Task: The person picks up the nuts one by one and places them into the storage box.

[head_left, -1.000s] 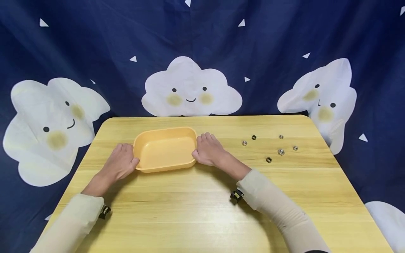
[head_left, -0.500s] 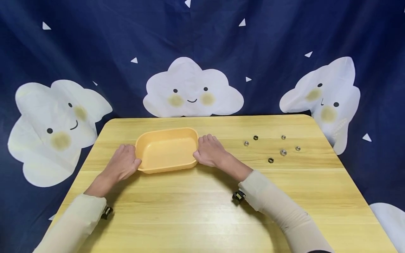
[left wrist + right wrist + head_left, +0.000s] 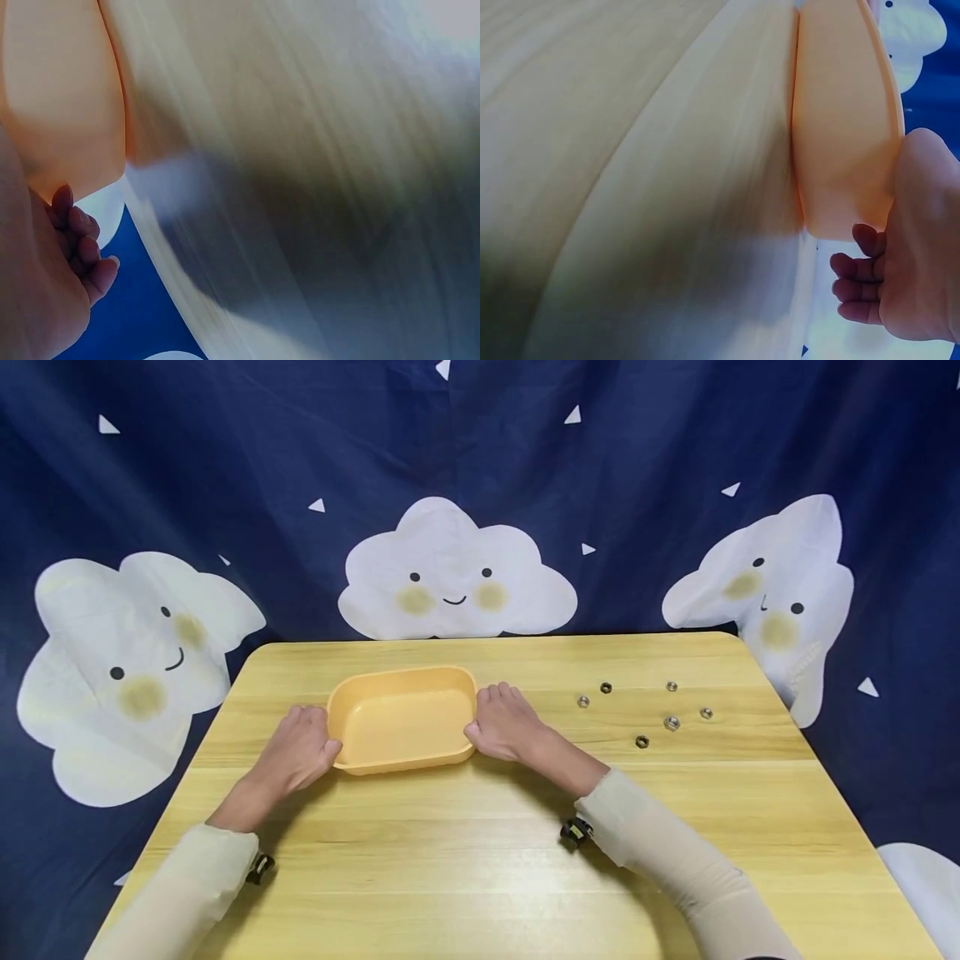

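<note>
A shallow yellow-orange plastic tray (image 3: 405,764) with rounded corners sits at the left rear of the wooden table, nothing inside it. My left hand (image 3: 298,747) grips its left end, the thumb over the rim. On the opposite end my right hand (image 3: 507,722) holds the rim the same way. In the left wrist view the tray's side wall (image 3: 64,90) stands close to the tabletop, and the fingers (image 3: 88,255) curl below its end. The right wrist view has the other end of the wall (image 3: 847,127), with curled fingers (image 3: 859,289) beside it.
To the right of the tray, several small hex nuts lie scattered, among them a larger silver nut (image 3: 672,723) and a dark nut (image 3: 642,742). The wooden table (image 3: 450,860) ends at a dark blue curtain (image 3: 480,435) printed with clouds.
The tray, gripped by both hands, has shifted slightly to the right and a little nearer. The camera view has also moved slightly. The nuts lie as before.
</note>
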{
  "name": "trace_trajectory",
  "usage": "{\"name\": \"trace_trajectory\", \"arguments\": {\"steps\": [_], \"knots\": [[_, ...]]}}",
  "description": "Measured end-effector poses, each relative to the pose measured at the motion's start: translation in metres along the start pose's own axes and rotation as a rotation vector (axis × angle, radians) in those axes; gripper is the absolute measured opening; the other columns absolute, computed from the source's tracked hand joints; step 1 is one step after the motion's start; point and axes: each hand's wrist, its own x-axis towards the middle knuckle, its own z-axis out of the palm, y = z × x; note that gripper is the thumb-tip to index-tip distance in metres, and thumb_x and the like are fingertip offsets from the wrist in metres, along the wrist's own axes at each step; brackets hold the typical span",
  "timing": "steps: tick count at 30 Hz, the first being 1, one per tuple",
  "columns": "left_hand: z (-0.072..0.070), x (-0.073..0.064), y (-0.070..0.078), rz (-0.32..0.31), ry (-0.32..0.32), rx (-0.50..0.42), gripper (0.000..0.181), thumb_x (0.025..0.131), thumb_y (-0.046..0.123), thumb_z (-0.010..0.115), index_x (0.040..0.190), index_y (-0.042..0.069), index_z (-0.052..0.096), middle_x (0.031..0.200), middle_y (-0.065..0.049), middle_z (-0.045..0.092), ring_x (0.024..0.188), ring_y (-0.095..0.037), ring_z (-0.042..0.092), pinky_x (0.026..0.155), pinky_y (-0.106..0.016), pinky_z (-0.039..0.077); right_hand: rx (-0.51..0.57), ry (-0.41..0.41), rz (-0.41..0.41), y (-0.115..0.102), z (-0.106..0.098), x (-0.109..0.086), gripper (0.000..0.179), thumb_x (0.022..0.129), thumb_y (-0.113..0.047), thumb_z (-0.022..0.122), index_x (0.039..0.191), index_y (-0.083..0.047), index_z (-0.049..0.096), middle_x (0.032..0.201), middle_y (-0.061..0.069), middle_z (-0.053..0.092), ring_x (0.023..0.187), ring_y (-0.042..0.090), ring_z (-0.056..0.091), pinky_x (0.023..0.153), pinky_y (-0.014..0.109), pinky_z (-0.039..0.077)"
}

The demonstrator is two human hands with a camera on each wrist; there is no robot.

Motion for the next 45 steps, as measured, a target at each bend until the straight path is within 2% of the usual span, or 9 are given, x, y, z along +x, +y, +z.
{"name": "trace_trajectory", "arguments": {"steps": [4,10,16,22,35,45], "knots": [[0.002,0.003,0.005,-0.003,0.001,-0.005,0.022,0.089,0.019,0.045,0.079,0.000,0.052,0.088,-0.021,0.058,0.088,-0.039,0.052,0.090,-0.050,0.038,0.014,-0.006,0.006,0.005,-0.002,-0.004,0.040,0.090,-0.036,0.035,0.106,-0.003,0.050,0.098,0.010,0.050,0.095,0.027,0.043,0.096,0.039,0.039],[0.004,0.005,0.015,-0.034,-0.031,-0.030,0.025,0.089,0.020,0.046,0.084,-0.003,0.054,0.090,-0.021,0.058,0.089,-0.039,0.050,0.088,-0.050,0.039,-0.021,0.023,-0.023,0.013,-0.005,-0.013,0.035,0.089,-0.034,0.036,0.099,-0.003,0.049,0.094,0.010,0.050,0.093,0.028,0.044,0.092,0.039,0.039],[0.006,0.010,0.025,-0.060,-0.047,-0.051,0.021,0.089,0.021,0.047,0.081,0.002,0.053,0.090,-0.018,0.058,0.088,-0.037,0.049,0.085,-0.049,0.038,-0.022,0.036,-0.021,0.022,-0.004,-0.023,0.034,0.088,-0.034,0.036,0.099,-0.004,0.049,0.093,0.010,0.050,0.093,0.027,0.044,0.093,0.039,0.040],[0.003,0.009,0.033,-0.087,-0.049,-0.085,0.020,0.087,0.021,0.048,0.083,0.002,0.053,0.089,-0.016,0.056,0.087,-0.037,0.048,0.082,-0.048,0.038,-0.032,0.060,-0.043,0.027,-0.005,-0.027,0.032,0.087,-0.034,0.037,0.096,-0.005,0.048,0.092,0.010,0.050,0.091,0.027,0.044,0.092,0.040,0.041],[0.009,0.018,0.050,-0.060,-0.069,-0.088,0.020,0.087,0.024,0.051,0.082,0.005,0.053,0.091,-0.014,0.059,0.089,-0.036,0.050,0.087,-0.050,0.040,-0.031,0.110,-0.058,0.042,-0.004,-0.048,0.021,0.084,-0.030,0.040,0.086,-0.009,0.043,0.085,0.007,0.046,0.084,0.025,0.040,0.084,0.035,0.035],[0.012,0.024,0.065,-0.070,-0.083,-0.101,0.019,0.085,0.025,0.053,0.079,0.007,0.052,0.087,-0.012,0.058,0.085,-0.034,0.050,0.085,-0.047,0.041,-0.020,0.102,-0.028,0.052,-0.006,-0.062,0.021,0.084,-0.030,0.040,0.088,-0.010,0.043,0.089,0.008,0.047,0.088,0.025,0.041,0.087,0.037,0.037]]}}
